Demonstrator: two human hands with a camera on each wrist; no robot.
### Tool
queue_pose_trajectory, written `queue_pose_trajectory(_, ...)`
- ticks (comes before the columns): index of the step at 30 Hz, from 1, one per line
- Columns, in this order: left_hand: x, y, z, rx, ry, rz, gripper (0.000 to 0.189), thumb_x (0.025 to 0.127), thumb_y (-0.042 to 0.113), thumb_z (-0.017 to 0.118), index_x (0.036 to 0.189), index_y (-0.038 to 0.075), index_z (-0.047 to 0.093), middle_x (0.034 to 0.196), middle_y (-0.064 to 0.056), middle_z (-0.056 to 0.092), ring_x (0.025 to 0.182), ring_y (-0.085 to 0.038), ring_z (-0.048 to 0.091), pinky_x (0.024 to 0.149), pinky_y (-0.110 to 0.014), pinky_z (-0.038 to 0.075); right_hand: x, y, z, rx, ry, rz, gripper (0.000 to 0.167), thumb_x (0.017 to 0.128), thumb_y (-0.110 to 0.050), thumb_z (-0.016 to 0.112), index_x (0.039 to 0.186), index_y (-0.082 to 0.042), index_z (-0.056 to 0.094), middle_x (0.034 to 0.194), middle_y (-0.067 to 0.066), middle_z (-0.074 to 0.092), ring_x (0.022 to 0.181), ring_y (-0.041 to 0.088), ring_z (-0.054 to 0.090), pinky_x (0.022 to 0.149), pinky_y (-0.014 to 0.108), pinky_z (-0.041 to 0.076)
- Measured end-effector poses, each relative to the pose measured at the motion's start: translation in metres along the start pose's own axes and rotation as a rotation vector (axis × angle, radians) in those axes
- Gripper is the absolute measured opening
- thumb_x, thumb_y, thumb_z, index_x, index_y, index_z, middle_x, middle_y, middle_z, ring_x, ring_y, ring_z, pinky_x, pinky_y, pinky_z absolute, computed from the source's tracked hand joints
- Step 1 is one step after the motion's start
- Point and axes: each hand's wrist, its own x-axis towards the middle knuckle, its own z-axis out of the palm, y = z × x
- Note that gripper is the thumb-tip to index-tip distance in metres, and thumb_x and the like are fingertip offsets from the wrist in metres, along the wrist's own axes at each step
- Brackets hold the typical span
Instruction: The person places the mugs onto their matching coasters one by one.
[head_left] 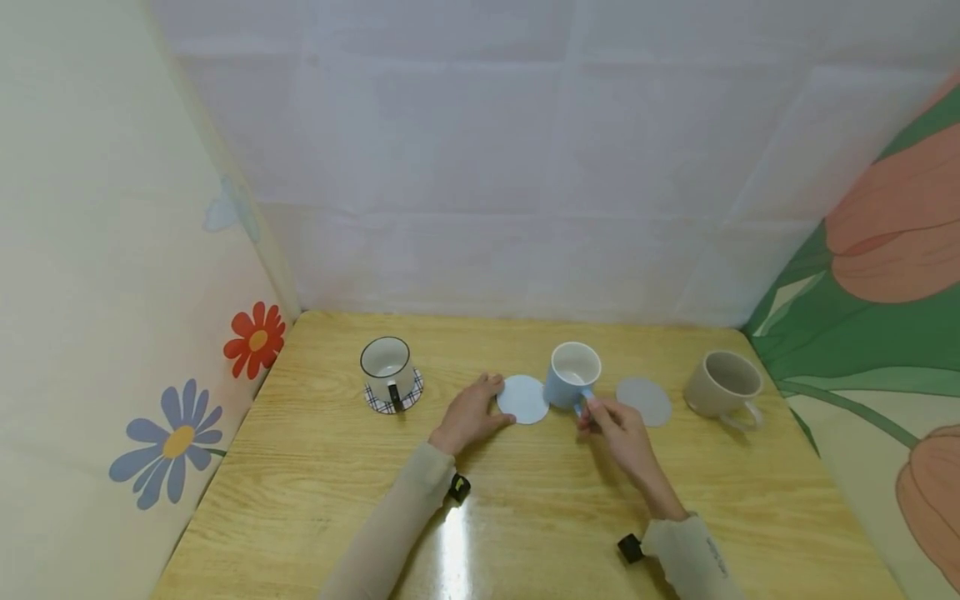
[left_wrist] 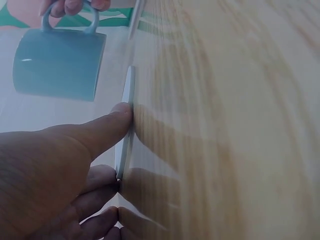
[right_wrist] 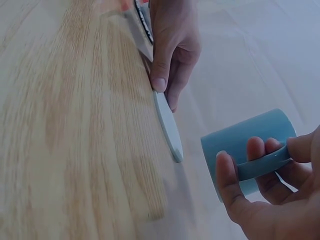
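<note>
My right hand (head_left: pixel 618 429) grips a light blue mug (head_left: pixel 564 392) with a white inside by its handle. In the right wrist view the mug (right_wrist: pixel 250 145) hangs upright just clear of the table, fingers hooked through the handle (right_wrist: pixel 262 166). To the left of it, a round pale blue coaster (head_left: pixel 523 400) lies flat on the wood. My left hand (head_left: pixel 471 412) holds that coaster at its left side between thumb and fingers, as the left wrist view shows along the coaster's edge (left_wrist: pixel 126 120).
On the left a white mug (head_left: pixel 384 367) with a black rim stands on a checked coaster (head_left: pixel 411 398). A grey round coaster (head_left: pixel 645 402) lies right of the blue mug, and a beige mug (head_left: pixel 720 387) stands at the far right. A white cloth wall (head_left: pixel 510 208) closes off the table's back edge.
</note>
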Motion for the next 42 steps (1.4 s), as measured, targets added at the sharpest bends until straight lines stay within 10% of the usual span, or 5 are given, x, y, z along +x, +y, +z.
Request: queue_pose_trajectory(42, 0.000, 0.004, -0.002, -0.012, 0.001, -0.006, 0.070, 0.093, 0.028, 0.085, 0.153, 0.005, 0.057, 0.166, -0.014, 0.046, 0.158, -0.041, 0.036, 0.128, -0.062, 0.031, 0.002, -0.002, 0.021, 0.019, -0.075, -0.040, 0.037, 0.114, -0.011, 0.049, 0.099, 0.018, 0.065, 0.098, 0.038, 0.068, 0.083, 0.024, 0.075, 0.079, 0.041, 0.068)
